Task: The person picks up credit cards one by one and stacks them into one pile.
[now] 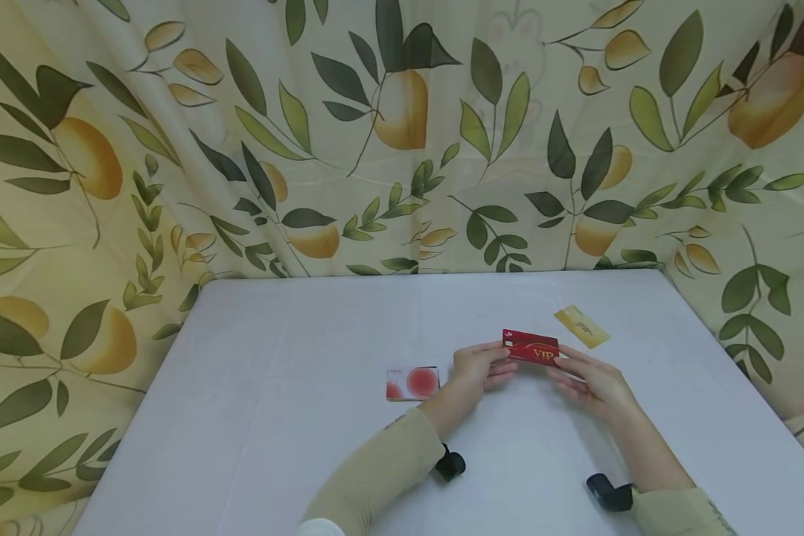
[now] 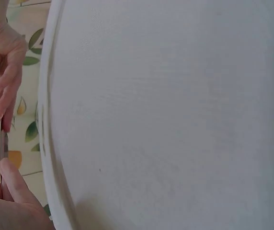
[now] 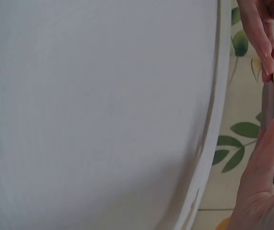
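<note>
A red card marked VIP (image 1: 531,348) is held up above the white table, its printed face toward the head camera. My left hand (image 1: 474,371) pinches its left end between thumb and fingers. At the other end, my right hand (image 1: 598,383) grips the card the same way. Both wrist views show it nearly edge-on, a thin strip (image 2: 4,146) between the two hands. Left of my left hand lies a white card with red circles (image 1: 412,383), and a yellow card (image 1: 581,326) lies beyond my right hand.
The white tabletop (image 1: 295,417) spreads out beneath both arms. Behind it hangs a curtain (image 1: 348,186) printed with leaves and fruit. A black wrist-worn device (image 1: 450,464) sits under the left forearm, and another black device (image 1: 610,493) is at the right wrist.
</note>
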Motion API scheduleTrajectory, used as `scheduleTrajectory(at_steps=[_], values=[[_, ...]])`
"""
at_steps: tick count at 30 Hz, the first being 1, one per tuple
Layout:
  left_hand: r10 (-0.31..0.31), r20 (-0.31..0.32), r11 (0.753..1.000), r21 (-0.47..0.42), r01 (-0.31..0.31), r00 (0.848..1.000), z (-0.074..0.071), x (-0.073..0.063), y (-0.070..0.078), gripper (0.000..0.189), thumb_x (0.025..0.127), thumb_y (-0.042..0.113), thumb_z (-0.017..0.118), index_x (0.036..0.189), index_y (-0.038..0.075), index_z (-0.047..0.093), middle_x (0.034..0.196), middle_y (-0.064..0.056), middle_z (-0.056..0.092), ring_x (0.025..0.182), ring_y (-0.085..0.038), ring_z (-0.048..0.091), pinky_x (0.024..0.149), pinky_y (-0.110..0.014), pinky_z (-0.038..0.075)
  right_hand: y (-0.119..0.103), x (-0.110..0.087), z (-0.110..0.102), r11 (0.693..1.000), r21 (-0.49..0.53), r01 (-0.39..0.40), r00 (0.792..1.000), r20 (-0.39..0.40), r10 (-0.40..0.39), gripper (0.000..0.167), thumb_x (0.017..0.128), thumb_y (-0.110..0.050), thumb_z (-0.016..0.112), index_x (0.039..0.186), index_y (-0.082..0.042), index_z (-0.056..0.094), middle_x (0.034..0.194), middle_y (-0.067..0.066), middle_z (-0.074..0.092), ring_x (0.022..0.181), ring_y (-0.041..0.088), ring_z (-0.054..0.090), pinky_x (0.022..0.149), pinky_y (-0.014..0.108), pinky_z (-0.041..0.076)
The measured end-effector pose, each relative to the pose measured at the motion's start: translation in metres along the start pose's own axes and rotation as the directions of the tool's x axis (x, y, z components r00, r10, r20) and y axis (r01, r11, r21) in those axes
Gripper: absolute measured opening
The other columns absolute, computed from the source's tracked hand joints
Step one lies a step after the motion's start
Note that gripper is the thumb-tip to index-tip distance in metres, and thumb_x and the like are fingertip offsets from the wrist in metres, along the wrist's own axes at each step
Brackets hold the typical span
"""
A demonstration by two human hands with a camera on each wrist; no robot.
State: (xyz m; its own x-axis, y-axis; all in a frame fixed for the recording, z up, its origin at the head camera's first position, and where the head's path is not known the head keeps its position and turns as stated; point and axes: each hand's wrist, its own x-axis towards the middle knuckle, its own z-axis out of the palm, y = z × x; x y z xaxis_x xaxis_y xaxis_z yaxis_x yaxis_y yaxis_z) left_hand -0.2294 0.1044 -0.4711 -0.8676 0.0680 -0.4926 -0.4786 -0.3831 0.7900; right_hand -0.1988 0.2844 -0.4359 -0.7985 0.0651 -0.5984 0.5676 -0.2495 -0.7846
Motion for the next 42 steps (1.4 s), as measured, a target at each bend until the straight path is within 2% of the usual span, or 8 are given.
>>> scheduleTrajectory(at_steps=[2,4,6,7,19,26,35,42], values=[[0.000,0.001,1.000,0.010,0.000,1.000,-0.007,-0.003,0.004,0.018,0.078,0.008,0.070,0.096,0.005,0.070,0.085,-0.011,0.069,0.071,-0.025,0.069,0.062,-0.034,0.057,0.002,0.000,0.006,1.000,-0.001,-0.001,1.000,0.000,0.001,0.073,0.085,-0.028,0.064,0.145,-0.014,0.024,0.115,0.006,0.062,0.079,0.009,0.068,0.074,0.021,0.053],[0.002,0.007,1.000,0.011,-0.002,1.000,-0.014,-0.005,0.007,0.019,0.078,0.008,0.070,0.097,0.005,0.070,0.086,-0.012,0.069,0.072,-0.025,0.069,0.062,-0.035,0.057,0.003,-0.001,0.013,1.000,0.003,-0.010,1.000,-0.004,0.010,0.071,0.086,-0.028,0.064,0.145,-0.015,0.026,0.138,0.011,0.043,0.080,0.009,0.067,0.075,0.021,0.053],[0.002,0.008,1.000,0.010,-0.002,1.000,-0.021,-0.007,0.009,0.020,0.078,0.008,0.070,0.098,0.005,0.070,0.087,-0.011,0.069,0.072,-0.026,0.069,0.062,-0.035,0.057,0.005,-0.002,0.019,1.000,0.006,-0.011,1.000,0.005,0.011,0.070,0.087,-0.028,0.062,0.145,-0.015,0.025,0.149,0.012,0.021,0.080,0.009,0.067,0.075,0.021,0.053],[0.003,0.010,1.000,0.008,-0.003,1.000,-0.024,-0.008,0.010,0.020,0.078,0.008,0.070,0.098,0.005,0.070,0.087,-0.012,0.069,0.072,-0.026,0.069,0.062,-0.035,0.057,0.006,-0.003,0.022,1.000,0.007,-0.012,1.000,0.007,0.012,0.069,0.087,-0.027,0.062,0.145,-0.015,0.026,0.149,0.013,0.021,0.080,0.009,0.067,0.075,0.021,0.053],[0.021,0.037,1.000,0.014,-0.021,0.999,-0.074,-0.019,0.017,0.029,0.083,0.009,0.066,0.111,0.002,0.064,0.093,-0.012,0.068,0.077,-0.024,0.068,0.069,-0.034,0.056,0.022,-0.005,0.063,0.999,-0.042,0.011,0.998,0.061,-0.009,0.060,0.089,-0.024,0.060,0.142,-0.011,0.033,0.145,0.018,0.029,0.079,0.010,0.068,0.075,0.023,0.053],[0.032,0.021,0.999,0.035,-0.033,0.999,-0.099,-0.026,0.021,0.032,0.084,0.012,0.065,0.114,0.002,0.062,0.096,-0.013,0.068,0.078,-0.024,0.068,0.071,-0.036,0.056,0.032,-0.005,0.084,0.995,-0.088,0.035,0.997,0.076,-0.028,0.056,0.089,-0.022,0.060,0.139,-0.008,0.039,0.138,0.022,0.038,0.079,0.014,0.068,0.073,0.026,0.054],[0.008,-0.020,1.000,0.023,-0.008,1.000,-0.128,-0.037,0.027,0.036,0.085,0.012,0.064,0.119,0.001,0.058,0.098,-0.015,0.067,0.077,-0.022,0.068,0.071,-0.034,0.056,0.042,-0.006,0.108,0.985,-0.157,0.069,0.993,0.105,-0.053,0.047,0.089,-0.019,0.060,0.132,-0.005,0.048,0.111,0.015,0.064,0.075,0.018,0.069,0.065,0.027,0.056],[-0.020,-0.046,1.000,0.018,0.021,0.999,-0.148,-0.043,0.029,0.038,0.086,0.013,0.063,0.121,0.001,0.057,0.098,-0.014,0.068,0.077,-0.022,0.068,0.072,-0.035,0.056,0.053,-0.003,0.124,0.978,-0.192,0.085,0.990,0.129,-0.060,0.045,0.087,-0.014,0.062,0.129,-0.004,0.051,0.088,0.012,0.070,0.065,0.016,0.068,0.055,0.024,0.055]])
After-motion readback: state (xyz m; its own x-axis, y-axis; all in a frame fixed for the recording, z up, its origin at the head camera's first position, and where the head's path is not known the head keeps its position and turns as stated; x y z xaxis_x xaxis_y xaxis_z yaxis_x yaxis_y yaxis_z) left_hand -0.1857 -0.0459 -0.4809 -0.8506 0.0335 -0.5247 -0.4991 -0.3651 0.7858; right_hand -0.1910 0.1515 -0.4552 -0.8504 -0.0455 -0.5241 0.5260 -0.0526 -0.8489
